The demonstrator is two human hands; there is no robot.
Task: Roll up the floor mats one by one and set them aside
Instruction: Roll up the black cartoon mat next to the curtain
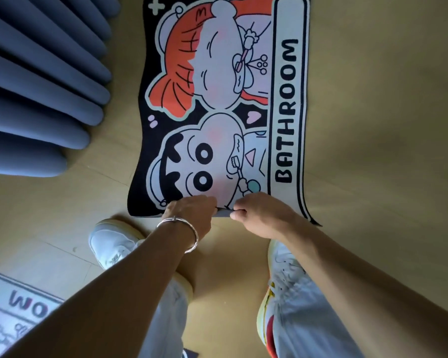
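Observation:
A cartoon floor mat with a black ground, two drawn figures and the word BATHROOM lies flat on the wooden floor ahead of me. Its near edge is lifted and folded over a little. My left hand, with a silver bangle on the wrist, grips that near edge at its middle. My right hand pinches the same edge just to the right, thumb underneath. The grey underside of the mat shows between the two hands. A second, pale mat with printed letters lies at the bottom left.
Blue-grey curtain folds hang to the floor at the left. My two white shoes stand just behind the mat's near edge. Bare wooden floor stretches to the right of the mat.

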